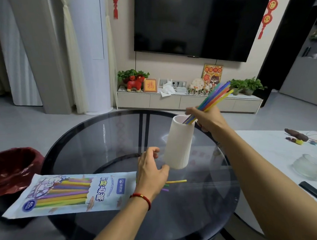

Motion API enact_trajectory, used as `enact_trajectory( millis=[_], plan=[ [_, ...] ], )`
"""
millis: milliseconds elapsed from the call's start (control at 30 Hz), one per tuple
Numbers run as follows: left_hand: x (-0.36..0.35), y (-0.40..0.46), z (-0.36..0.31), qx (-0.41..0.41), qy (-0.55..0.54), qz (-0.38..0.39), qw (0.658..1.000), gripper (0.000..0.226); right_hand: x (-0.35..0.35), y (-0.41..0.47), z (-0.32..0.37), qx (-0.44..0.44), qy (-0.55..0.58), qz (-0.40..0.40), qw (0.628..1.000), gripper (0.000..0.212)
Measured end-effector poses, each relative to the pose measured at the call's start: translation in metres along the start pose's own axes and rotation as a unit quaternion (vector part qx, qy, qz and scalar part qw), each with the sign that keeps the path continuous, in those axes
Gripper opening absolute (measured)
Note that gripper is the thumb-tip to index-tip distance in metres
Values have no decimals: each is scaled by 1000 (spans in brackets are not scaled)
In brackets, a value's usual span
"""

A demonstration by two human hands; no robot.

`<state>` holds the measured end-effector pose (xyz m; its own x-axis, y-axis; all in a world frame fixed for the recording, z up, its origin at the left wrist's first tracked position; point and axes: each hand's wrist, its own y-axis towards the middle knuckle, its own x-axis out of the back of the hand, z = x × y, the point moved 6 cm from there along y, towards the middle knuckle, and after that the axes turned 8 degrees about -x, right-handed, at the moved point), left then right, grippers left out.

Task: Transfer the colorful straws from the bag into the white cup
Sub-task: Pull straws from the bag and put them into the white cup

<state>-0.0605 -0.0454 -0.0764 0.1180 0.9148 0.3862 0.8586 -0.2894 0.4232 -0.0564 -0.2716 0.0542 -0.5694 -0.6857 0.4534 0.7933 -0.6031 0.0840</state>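
A tall white cup (178, 144) stands on the round glass table (104, 140). My right hand (207, 118) is closed around a bundle of colorful straws (216, 97), whose lower ends dip into the cup's mouth while the upper ends slant up to the right. My left hand (150, 170) hovers by the cup's base with fingers curled and apart, thumb close to the cup, holding nothing. The straw bag (70, 193) lies flat at the left of the table with straws showing inside. A few loose straws (175, 182) lie on the glass at the bag's mouth, partly behind my left hand.
A bin lined with a red bag (12, 169) stands left of the table. To the right is a white table (264, 148) with a glass bowl (308, 166), a black remote (313, 191) and small clutter. A TV cabinet lies beyond.
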Motion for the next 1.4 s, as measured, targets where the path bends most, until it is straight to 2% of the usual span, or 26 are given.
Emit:
enact_trajectory(
  millis=[100,233,267,300,367,400,433,500,533,567,633,700,767,900,1000,1067,1200,1267,1300,1400],
  plan=[
    [11,6,7,3,47,22,999,45,-11,-3,-1,-38,-15,65,997,54],
    [34,11,12,-24,78,81,993,61,-2,-12,-3,-33,27,48,998,80],
    [39,11,15,-32,102,123,987,68,4,-19,-4,-7,35,16,999,80],
    [44,9,22,-38,150,177,972,79,13,-30,-8,35,53,-42,997,70],
    [53,2,44,-38,277,293,914,108,29,-65,-24,136,97,-174,971,35],
    [57,-3,57,-26,327,341,881,120,26,-83,-37,171,85,-197,962,24],
    [60,-8,69,-11,358,379,853,129,13,-95,-52,189,43,-169,966,20],
    [60,-14,81,5,384,426,819,137,-34,-106,-91,161,-97,-9,982,19],
    [58,-13,82,5,385,435,814,138,-61,-112,-111,137,-190,79,969,23],
    [56,-13,81,4,385,436,813,138,-84,-118,-129,124,-273,147,943,39],
    [51,-10,76,-4,387,431,815,137,-116,-128,-151,113,-355,202,906,81],
    [45,-10,70,-23,380,421,824,134,-137,-133,-153,136,-377,195,895,97],
    [41,-11,64,-47,370,407,834,129,-150,-135,-146,186,-413,158,877,89],
    [35,-14,56,-76,372,406,831,120,-159,-138,-130,239,-440,144,854,44],
    [36,-14,57,-71,385,413,822,114,-157,-147,-125,272,-448,172,834,36],
    [39,-14,63,-62,400,420,812,112,-148,-149,-126,271,-441,190,834,32],
    [41,-12,72,-44,404,442,799,107,-117,-142,-137,198,-444,231,843,30],
    [31,-12,67,-69,377,448,808,92,-105,-140,-140,173,-435,250,847,30],
    [26,-12,63,-92,365,441,815,77,-101,-141,-139,166,-416,266,853,29],
    [12,-10,51,-148,368,405,823,29,-92,-142,-136,111,-252,361,891,26]
  ],
)
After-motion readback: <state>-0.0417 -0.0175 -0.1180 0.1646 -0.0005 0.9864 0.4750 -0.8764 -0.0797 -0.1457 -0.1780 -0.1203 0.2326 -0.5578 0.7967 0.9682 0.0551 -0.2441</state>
